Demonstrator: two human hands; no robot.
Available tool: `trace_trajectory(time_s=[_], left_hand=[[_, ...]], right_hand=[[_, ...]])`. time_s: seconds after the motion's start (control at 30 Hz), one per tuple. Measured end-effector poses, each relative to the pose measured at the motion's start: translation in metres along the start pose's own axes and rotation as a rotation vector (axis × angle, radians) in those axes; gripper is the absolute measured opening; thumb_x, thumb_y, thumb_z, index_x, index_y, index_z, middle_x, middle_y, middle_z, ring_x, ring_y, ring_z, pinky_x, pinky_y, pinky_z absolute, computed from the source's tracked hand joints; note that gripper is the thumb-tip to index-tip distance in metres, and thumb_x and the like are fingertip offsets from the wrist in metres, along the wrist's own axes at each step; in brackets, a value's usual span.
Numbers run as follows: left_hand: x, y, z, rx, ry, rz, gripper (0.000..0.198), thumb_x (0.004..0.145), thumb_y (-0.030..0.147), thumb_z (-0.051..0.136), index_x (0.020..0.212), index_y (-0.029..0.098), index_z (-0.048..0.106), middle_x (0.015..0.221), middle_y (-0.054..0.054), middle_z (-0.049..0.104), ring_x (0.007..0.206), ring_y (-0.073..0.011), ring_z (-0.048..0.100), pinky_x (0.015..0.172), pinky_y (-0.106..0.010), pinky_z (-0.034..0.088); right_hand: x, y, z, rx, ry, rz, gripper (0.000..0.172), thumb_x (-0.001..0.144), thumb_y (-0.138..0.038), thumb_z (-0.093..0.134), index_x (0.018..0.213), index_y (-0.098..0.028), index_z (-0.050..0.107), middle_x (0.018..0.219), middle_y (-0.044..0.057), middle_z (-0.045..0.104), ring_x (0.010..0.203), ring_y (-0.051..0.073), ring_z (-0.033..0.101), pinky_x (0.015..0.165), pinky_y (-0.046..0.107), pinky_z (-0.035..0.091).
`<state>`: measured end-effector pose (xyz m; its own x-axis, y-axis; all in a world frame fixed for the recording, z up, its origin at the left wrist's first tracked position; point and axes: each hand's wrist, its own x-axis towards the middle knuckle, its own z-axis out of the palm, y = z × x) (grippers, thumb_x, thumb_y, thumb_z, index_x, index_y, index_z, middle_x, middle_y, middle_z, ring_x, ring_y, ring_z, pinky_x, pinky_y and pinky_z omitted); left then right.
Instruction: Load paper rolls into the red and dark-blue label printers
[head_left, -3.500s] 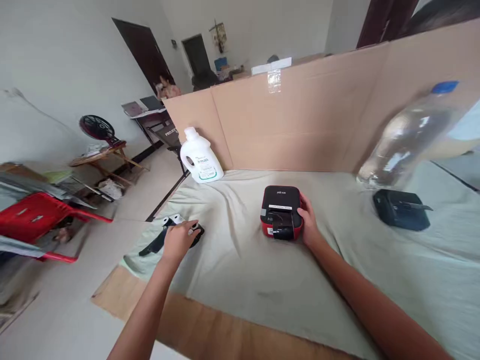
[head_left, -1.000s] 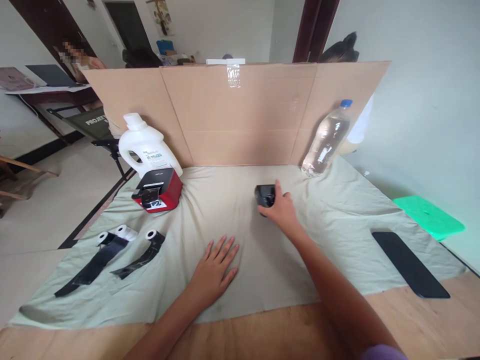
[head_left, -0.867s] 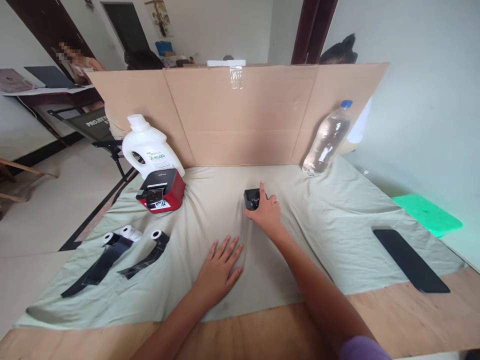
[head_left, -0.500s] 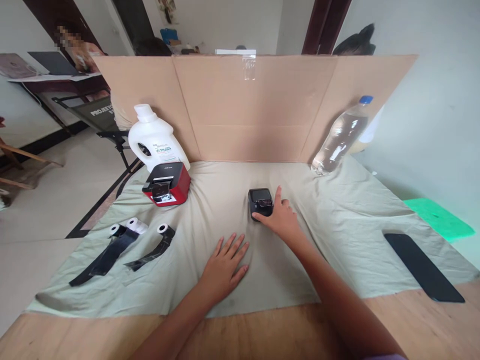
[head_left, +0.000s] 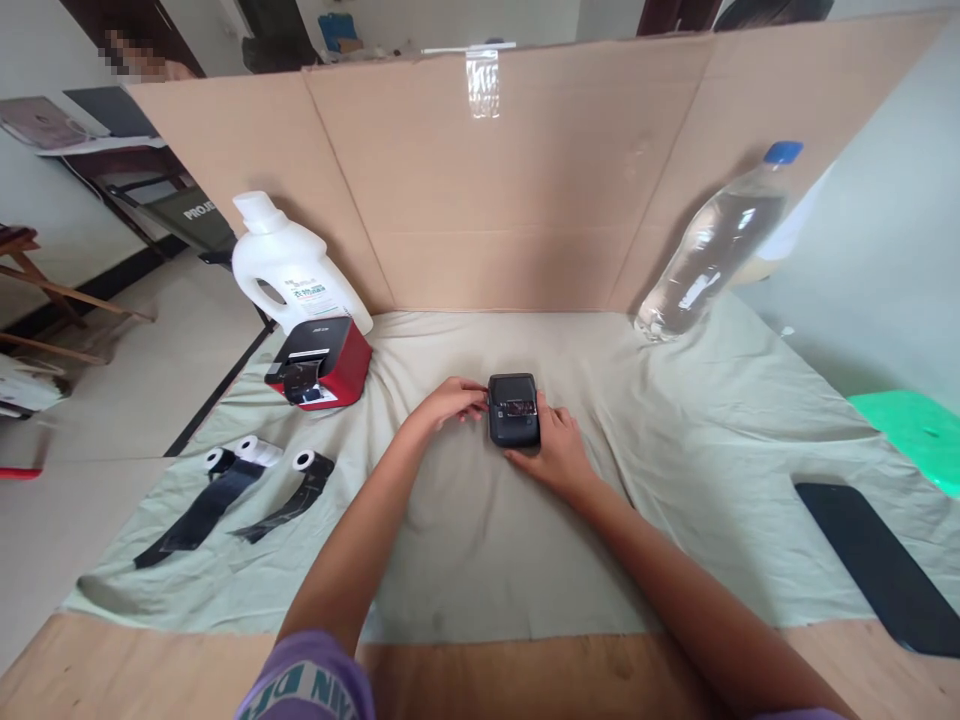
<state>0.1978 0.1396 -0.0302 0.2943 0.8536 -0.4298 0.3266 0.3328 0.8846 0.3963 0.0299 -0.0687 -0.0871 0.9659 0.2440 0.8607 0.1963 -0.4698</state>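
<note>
A small black portable printer, a strip of glossy dark paper across its top, lies on the cloth in front of me. My right hand wraps its right side, thumb by the lower edge. At its left side is my left hand, whose bent fingertips press against the edge; some of those fingers are hidden. To the left, a larger red and black receipt printer has dark paper coming out of its slot. Nearer me on that side lie a black paper roll and two others, one dark and one white.
A cardboard screen closes off the back. Against it lean a white detergent bottle and a clear bottle with blue cap. A black phone-like slab lies at the right. Creased cloth covers the wooden table.
My left hand has left the cloth and moved forward to the small printer's left side. My right hand has closed in along its right side. The view has tilted down slightly.
</note>
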Motion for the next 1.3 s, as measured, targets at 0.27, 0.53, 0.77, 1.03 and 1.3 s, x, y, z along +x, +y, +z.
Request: trace_trajectory(time_s=[0.27, 0.53, 0.77, 1.03, 1.3], left_hand=[[0.0, -0.008, -0.002, -0.039, -0.042, -0.019, 0.032, 0.066, 0.023, 0.071, 0.095, 0.011, 0.076, 0.07, -0.006, 0.071, 0.046, -0.0086, 0.053, 0.036, -0.017, 0.027], [-0.001, -0.003, 0.002, -0.034, -0.058, -0.107, 0.03, 0.074, 0.019, 0.063, 0.102, 0.009, 0.071, 0.069, -0.001, 0.065, 0.045, -0.0055, 0.049, 0.037, -0.017, 0.025], [0.003, -0.011, 0.005, -0.021, -0.018, -0.121, 0.029, 0.077, 0.02, 0.063, 0.104, 0.011, 0.069, 0.071, -0.001, 0.066, 0.045, -0.0049, 0.049, 0.037, -0.017, 0.024], [0.001, -0.009, 0.006, -0.012, -0.013, -0.109, 0.026, 0.078, 0.02, 0.062, 0.102, 0.012, 0.07, 0.072, -0.001, 0.066, 0.046, -0.0047, 0.049, 0.038, -0.017, 0.024], [0.001, -0.011, 0.007, -0.017, -0.006, -0.088, 0.022, 0.077, 0.019, 0.063, 0.097, 0.011, 0.07, 0.069, -0.001, 0.065, 0.045, -0.0046, 0.049, 0.036, -0.017, 0.023]], right_hand=[[-0.005, 0.005, 0.001, 0.02, 0.027, -0.01, 0.106, 0.077, -0.057, 0.073, 0.158, -0.013, 0.02, 0.121, 0.02, 0.067, 0.108, 0.041, 0.052, 0.091, 0.054, 0.044], [-0.007, 0.01, 0.006, -0.009, 0.097, -0.092, 0.106, 0.083, -0.06, 0.067, 0.159, -0.009, 0.015, 0.11, 0.019, 0.069, 0.099, 0.036, 0.053, 0.083, 0.049, 0.049], [-0.007, 0.009, 0.005, -0.012, 0.108, -0.091, 0.107, 0.082, -0.059, 0.068, 0.159, -0.008, 0.014, 0.11, 0.018, 0.069, 0.097, 0.035, 0.053, 0.082, 0.047, 0.049], [-0.007, 0.009, 0.006, 0.002, 0.119, -0.1, 0.104, 0.083, -0.057, 0.068, 0.159, -0.009, 0.014, 0.113, 0.018, 0.069, 0.097, 0.034, 0.054, 0.084, 0.045, 0.047], [-0.006, 0.008, 0.006, -0.021, 0.092, -0.062, 0.101, 0.082, -0.057, 0.069, 0.157, -0.007, 0.023, 0.111, 0.019, 0.07, 0.1, 0.035, 0.053, 0.085, 0.044, 0.044]])
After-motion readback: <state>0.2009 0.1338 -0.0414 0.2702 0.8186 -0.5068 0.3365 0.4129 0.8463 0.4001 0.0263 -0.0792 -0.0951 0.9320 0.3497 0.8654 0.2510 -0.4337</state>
